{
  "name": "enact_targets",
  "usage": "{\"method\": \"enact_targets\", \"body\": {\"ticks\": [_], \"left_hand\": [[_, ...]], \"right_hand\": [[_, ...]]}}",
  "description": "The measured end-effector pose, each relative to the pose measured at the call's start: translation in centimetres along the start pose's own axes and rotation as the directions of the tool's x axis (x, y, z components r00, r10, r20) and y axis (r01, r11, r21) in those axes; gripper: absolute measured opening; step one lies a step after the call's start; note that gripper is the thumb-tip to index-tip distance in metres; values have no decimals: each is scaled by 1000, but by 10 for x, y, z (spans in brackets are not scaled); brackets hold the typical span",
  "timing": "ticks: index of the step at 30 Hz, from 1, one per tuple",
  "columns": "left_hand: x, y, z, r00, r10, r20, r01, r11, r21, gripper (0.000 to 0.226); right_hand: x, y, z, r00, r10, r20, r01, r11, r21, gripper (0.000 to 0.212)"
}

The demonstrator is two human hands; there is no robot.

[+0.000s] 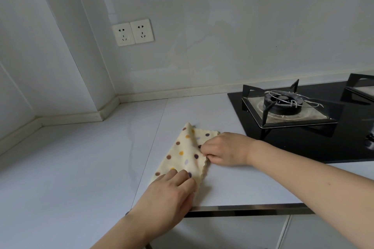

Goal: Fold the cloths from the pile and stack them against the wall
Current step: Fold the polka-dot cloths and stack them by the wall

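A: While the pale wall point(222, 26) fills most of the view, what lies below it?

B: A light countertop point(81, 168), running into the corner on the left, with a metal strip along its front edge. At the right sits a black glass gas hob point(315, 143); its nearer burner point(282, 105) stands under a dark pan support.

A: And on the wall itself?

B: A pair of white sockets point(132, 32), side by side, well above the counter.

A: Where is the cloth?

B: The cream cloth point(186, 155), dotted brown, yellow, purple and lilac, lies on the counter near the front edge, just left of the hob and well apart from the wall. It is partly folded, one layer over another, with a peak raised at the far end.

A: The hands?

B: The left hand point(172, 192) rests on the cloth's near end, fingers fairly straight and pressing it down. The right hand point(224, 151) has its fingers curled, pinching the cloth's scalloped right edge.
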State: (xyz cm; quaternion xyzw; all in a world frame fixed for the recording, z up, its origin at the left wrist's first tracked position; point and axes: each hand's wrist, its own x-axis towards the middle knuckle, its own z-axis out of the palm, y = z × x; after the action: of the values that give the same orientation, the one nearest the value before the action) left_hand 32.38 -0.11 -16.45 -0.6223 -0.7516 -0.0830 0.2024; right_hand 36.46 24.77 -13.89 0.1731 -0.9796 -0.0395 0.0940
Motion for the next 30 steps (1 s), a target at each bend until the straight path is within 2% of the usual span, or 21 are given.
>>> {"method": "enact_targets", "body": {"ticks": [4, 7, 10, 13, 15, 16, 17, 19, 21, 24, 26, 28, 30], "left_hand": [[0, 1, 0, 1000, 9, -12, -9, 1000, 22, 10], [-4, 1, -1, 1000, 22, -16, -21, 999, 39, 12], [-6, 0, -1, 999, 27, 37, -27, 1000, -8, 10], [-3, -3, -6, 989, 29, 145, -16, 996, -90, 13], [2, -8, -13, 984, 2, 176, 38, 973, -228, 10], [6, -13, -16, 986, -63, 157, 111, 943, -315, 10], [12, -18, -19, 977, -177, 114, 208, 895, -393, 18], [32, -34, -21, 900, -433, 43, 396, 773, -495, 34], [60, -56, -17, 801, -591, 95, 547, 659, -516, 37], [104, -91, -1, 771, -600, 214, 610, 599, -519, 34], [127, -107, 12, 760, -563, 326, 640, 557, -530, 32], [145, -115, 21, 740, -525, 420, 670, 529, -520, 32], [158, -117, 27, 728, -507, 462, 686, 544, -483, 32]], "right_hand": [[1, -2, -1, 998, -48, 40, 50, 997, -50, 23], [2, -5, -5, 998, 6, 67, -3, 999, -45, 25], [8, -15, -7, 987, 147, 65, -152, 986, 72, 33], [19, -23, -10, 927, 370, 51, -371, 896, 244, 34], [26, -31, -7, 889, 457, -8, -437, 856, 277, 28], [28, -35, -4, 869, 495, -25, -466, 833, 299, 27], [29, -41, 0, 850, 527, -14, -498, 811, 307, 32], [25, -52, 8, 824, 566, 26, -547, 784, 294, 61], [19, -59, 16, 807, 587, 61, -578, 763, 289, 80], [15, -62, 22, 761, 637, 124, -641, 709, 294, 88], [18, -58, 25, 711, 701, 53, -685, 673, 280, 106], [20, -50, 29, 695, 719, 11, -699, 672, 246, 122], [19, -44, 28, 711, 695, 113, -700, 683, 208, 119]]}}
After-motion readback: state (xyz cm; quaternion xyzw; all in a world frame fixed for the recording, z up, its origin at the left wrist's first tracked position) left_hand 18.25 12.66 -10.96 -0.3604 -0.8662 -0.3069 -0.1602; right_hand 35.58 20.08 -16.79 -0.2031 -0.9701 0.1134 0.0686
